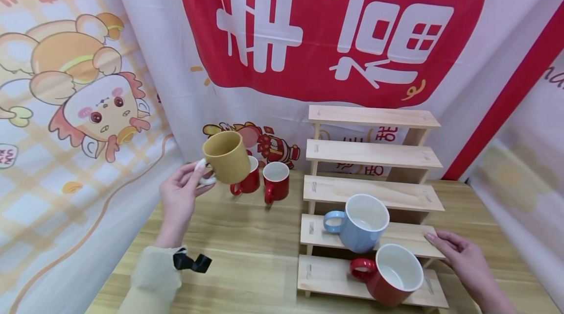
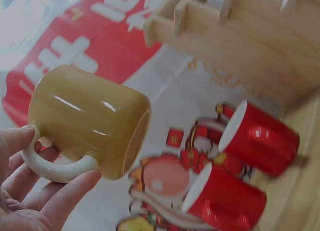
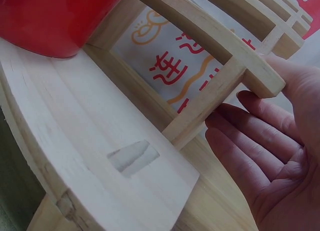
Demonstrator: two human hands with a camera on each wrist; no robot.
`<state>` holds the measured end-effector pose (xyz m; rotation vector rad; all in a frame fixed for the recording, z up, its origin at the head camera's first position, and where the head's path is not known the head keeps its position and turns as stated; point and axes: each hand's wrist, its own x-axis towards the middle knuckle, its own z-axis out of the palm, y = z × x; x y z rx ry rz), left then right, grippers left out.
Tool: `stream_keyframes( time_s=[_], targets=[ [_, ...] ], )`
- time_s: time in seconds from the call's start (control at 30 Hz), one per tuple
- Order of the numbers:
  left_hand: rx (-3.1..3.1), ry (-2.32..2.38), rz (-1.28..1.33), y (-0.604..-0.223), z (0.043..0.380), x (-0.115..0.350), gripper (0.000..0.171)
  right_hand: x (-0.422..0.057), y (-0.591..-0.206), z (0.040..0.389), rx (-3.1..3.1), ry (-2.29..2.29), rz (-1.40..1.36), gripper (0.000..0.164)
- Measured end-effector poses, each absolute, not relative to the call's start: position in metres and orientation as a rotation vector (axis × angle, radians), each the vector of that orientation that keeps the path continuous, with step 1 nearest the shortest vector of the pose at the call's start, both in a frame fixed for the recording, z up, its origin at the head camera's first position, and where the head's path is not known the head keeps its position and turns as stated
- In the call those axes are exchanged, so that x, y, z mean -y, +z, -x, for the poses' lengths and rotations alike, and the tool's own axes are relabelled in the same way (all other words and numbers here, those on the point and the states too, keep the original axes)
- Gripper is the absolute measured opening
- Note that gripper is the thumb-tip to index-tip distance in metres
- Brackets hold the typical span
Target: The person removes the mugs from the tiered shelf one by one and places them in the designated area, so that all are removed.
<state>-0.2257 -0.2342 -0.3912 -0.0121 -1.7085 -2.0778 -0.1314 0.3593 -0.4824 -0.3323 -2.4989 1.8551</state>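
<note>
My left hand (image 1: 180, 194) holds a mustard-yellow mug (image 1: 231, 162) in the air by its white handle (image 2: 62, 171), with fingers and thumb around the handle. In the left wrist view the mug is tilted, part of its base showing. At the right end of the stepped wooden shelf (image 1: 374, 191), my right hand (image 1: 469, 262) grips the second tread from the bottom, thumb on top and fingers beneath. On that tread stands a light blue mug (image 1: 362, 235). A red mug (image 1: 387, 287) with a white inside stands on the lowest tread, its handle pointing left.
Two red mugs, one (image 1: 276, 189) beside the other (image 1: 250, 184), stand on the wood-grain table (image 1: 238, 250) left of the shelf. Behind hangs a white cloth with a red printed panel (image 1: 317, 59). Printed cloth (image 1: 79, 108) also borders the left side.
</note>
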Motion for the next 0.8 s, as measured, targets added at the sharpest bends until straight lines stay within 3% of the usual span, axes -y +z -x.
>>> stream_keyframes(
  time_s=[0.23,0.43,0.67,0.8],
  targets=[
    [1.632,-2.06,-0.173,-0.412,0.22,0.26,0.034,-0.359,-0.481,0.132,2.542,1.812,0.337,0.029],
    [1.621,-2.037,-0.281,-0.435,0.223,0.275,0.033,-0.36,-0.482,0.132,2.549,1.807,0.335,0.031],
    [1.611,-2.006,-0.343,-0.469,0.239,0.284,0.033,-0.36,-0.483,0.132,2.54,1.814,0.343,0.035],
    [1.565,-2.009,-0.376,-0.49,0.25,0.284,0.033,-0.361,-0.483,0.133,2.553,1.789,0.354,0.045]
  ],
)
